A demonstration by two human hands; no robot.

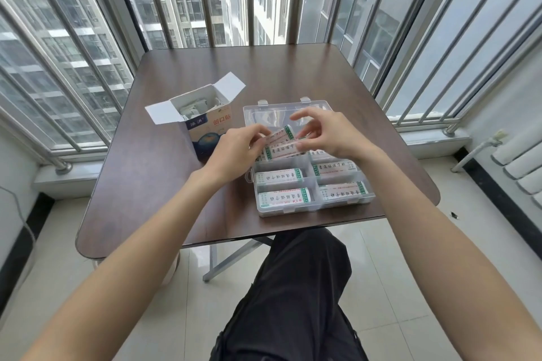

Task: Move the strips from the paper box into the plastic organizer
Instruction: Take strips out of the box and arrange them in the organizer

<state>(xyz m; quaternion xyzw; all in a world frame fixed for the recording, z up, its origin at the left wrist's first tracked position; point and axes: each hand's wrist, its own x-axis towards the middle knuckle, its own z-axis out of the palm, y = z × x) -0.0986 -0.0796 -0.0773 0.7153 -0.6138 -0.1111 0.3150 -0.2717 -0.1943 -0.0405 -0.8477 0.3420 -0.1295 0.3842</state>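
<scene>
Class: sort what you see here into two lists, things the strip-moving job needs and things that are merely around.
Part of the job: paper box; plastic organizer; strips held by left hand and right hand.

Merely around: table; window bars; radiator.

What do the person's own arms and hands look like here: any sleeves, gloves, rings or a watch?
Both forearms are bare right up to the frame edge, with no sleeve in view. The left hand and the right hand wear no gloves; no ring, watch or wristband shows on either. Lower down, dark trousers cover the legs.
</scene>
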